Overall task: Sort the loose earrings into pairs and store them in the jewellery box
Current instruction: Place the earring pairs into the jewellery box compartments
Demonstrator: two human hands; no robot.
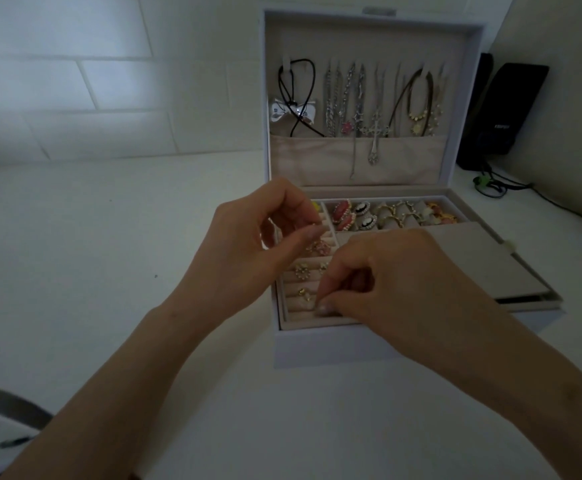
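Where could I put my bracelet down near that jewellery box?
The white tabletop left of the jewellery box, up to the tiled wall, is bare, as is the strip before the box between the forearms. Right of it a black speaker and cables crowd in; the left hand and right hand fill the tray.

Dim, bluish light, soft patch on tiled wall (116, 81), blurry, edges bowed

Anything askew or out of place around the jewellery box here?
Yes: a flat beige panel lies crooked over the right half of the jewellery box, jutting past its right edge. Nothing looks spilled or broken.
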